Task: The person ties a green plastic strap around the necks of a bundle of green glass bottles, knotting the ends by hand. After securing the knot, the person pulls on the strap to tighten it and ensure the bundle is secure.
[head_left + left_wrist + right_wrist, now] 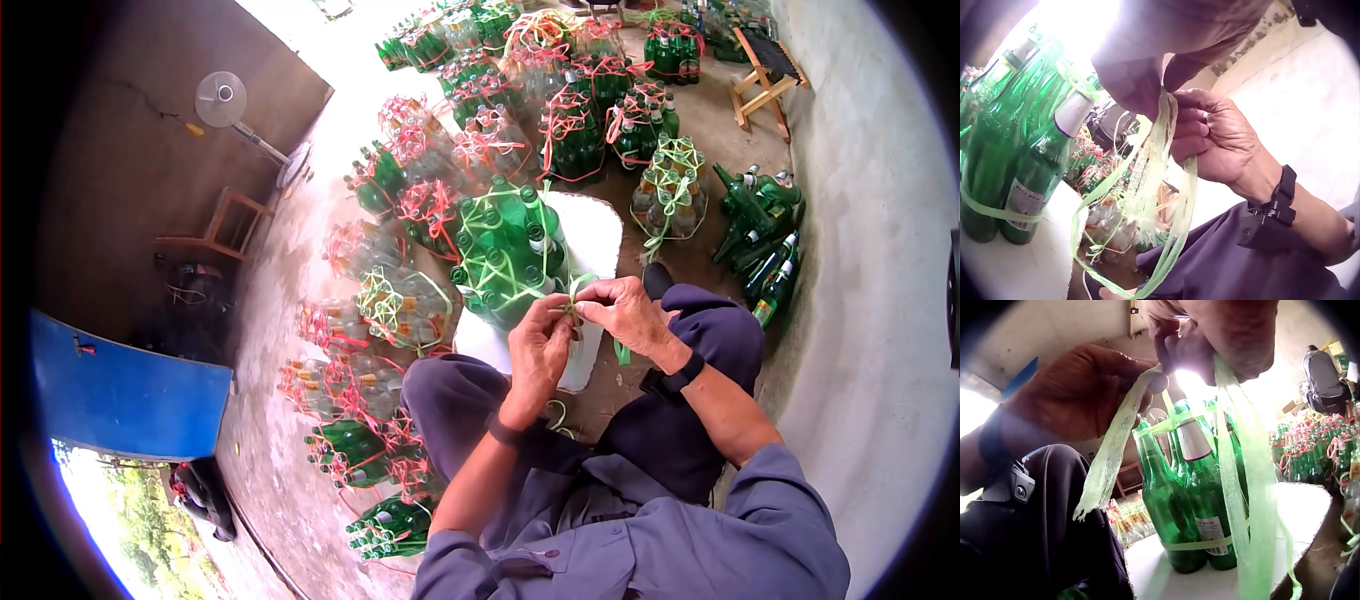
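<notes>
A bundle of green glass bottles (495,245) stands on a white board (600,225), its necks laced with pale green plastic twine. A band of the twine also circles the bottles (1194,506) low down. Just beside the bundle's near side, my left hand (540,345) and right hand (630,315) meet, both pinching the pale green twine (1160,140). A frayed end (1107,456) hangs from the left hand's fingertips in the right wrist view. Long loose strands (1254,481) drop from the right hand. The spot where the twine crosses is partly hidden by fingers.
Several tied bundles of clear and green bottles (400,310) crowd the floor ahead and to the left. Loose green bottles (755,215) lie by the right wall. A folding stool (765,80) stands beyond them, and a blue panel (130,385) is at far left.
</notes>
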Motion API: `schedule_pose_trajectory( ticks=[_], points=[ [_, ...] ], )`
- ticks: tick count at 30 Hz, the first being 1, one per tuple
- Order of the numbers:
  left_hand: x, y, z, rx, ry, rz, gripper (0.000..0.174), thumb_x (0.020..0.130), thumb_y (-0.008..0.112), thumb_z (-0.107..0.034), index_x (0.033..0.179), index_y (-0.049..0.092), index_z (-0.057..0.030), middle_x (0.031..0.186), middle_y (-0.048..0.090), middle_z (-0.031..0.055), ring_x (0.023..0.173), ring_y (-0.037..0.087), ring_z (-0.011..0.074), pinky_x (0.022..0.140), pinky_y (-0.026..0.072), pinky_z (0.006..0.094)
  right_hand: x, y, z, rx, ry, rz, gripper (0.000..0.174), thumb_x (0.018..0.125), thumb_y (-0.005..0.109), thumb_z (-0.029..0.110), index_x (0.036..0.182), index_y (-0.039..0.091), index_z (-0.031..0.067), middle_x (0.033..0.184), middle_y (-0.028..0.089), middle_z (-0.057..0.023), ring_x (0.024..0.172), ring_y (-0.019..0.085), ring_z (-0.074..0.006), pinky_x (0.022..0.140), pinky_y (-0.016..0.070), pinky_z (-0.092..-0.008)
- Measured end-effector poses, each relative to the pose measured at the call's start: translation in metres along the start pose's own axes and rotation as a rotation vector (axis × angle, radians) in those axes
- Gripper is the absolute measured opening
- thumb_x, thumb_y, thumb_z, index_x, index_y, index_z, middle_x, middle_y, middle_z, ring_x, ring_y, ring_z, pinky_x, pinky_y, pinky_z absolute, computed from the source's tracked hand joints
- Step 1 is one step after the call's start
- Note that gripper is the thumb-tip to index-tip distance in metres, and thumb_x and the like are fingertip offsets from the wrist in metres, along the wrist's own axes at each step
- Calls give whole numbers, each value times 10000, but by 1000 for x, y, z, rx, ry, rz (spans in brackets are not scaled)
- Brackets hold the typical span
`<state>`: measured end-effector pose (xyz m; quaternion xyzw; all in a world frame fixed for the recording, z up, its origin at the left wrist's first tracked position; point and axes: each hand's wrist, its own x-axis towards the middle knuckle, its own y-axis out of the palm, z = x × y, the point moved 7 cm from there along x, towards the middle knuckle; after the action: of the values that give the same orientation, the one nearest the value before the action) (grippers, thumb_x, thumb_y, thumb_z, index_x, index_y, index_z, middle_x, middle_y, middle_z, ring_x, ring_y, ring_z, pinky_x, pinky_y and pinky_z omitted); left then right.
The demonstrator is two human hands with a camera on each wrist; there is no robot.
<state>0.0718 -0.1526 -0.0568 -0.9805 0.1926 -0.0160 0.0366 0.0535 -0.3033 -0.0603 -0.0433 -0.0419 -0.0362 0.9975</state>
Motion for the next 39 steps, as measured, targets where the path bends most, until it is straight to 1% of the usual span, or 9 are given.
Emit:
schedule_pose_trajectory(
  ticks=[6,11,17,20,24,26,29,32,39],
  points=[
    [0,-2,-9,12,12,-48,230,996,573,-59,1202,601,38,957,699,76,844,621,87,733,503,248,0,2,4,20,22,-6,161,873,698,73,985,741,-34,803,712,-11,759,599,-49,675,496,-230],
    [0,-2,6,-59,-111,-24,214,1016,544,-66,1193,602,40,903,676,62,766,596,86,709,508,245,0,7,-9,96,51,3,157,866,702,64,974,742,-44,820,713,-21,763,611,-59,686,513,-236],
    [-2,-2,3,-83,-71,-30,194,1004,543,-29,1171,597,54,917,696,87,733,642,105,654,519,244,1,6,0,9,1,16,150,871,693,62,965,742,-44,811,707,-25,767,614,-62,687,513,-240],
    [-1,-4,8,-70,-69,-28,206,990,558,-8,1181,586,62,910,710,102,696,663,125,625,525,250,1,8,-4,49,40,18,151,874,692,67,963,739,-44,807,706,-26,762,605,-59,682,505,-240],
    [-2,-6,1,-2,-58,-21,271,967,583,-65,1211,565,53,860,694,90,704,674,151,654,517,257,1,9,-2,-15,15,14,151,879,691,72,960,737,-48,807,705,-18,753,596,-51,667,495,-237],
    [-3,-8,-15,95,-4,-75,231,958,599,-46,1169,583,44,868,696,90,694,670,144,636,516,261,2,9,-4,-5,11,-2,152,882,695,75,959,737,-49,795,704,-13,746,588,-42,656,487,-229],
    [-6,-12,-15,47,35,-150,188,938,620,-26,1113,595,41,854,688,81,673,654,134,612,509,260,3,10,-4,0,49,11,143,871,691,86,933,733,-36,761,706,-33,729,587,-35,656,497,-246],
    [-7,-16,-13,77,29,-144,135,926,638,-19,1047,610,35,838,673,70,653,632,120,604,498,252,3,10,-4,18,46,-15,142,868,691,86,928,733,-35,765,710,-31,729,587,-38,661,493,-243],
    [-3,-17,-4,122,20,-175,93,929,652,-35,986,633,36,852,665,53,650,618,109,606,490,248,6,16,-4,27,31,16,162,884,695,76,978,738,-49,798,712,-21,756,598,-50,673,496,-228]
  ],
)
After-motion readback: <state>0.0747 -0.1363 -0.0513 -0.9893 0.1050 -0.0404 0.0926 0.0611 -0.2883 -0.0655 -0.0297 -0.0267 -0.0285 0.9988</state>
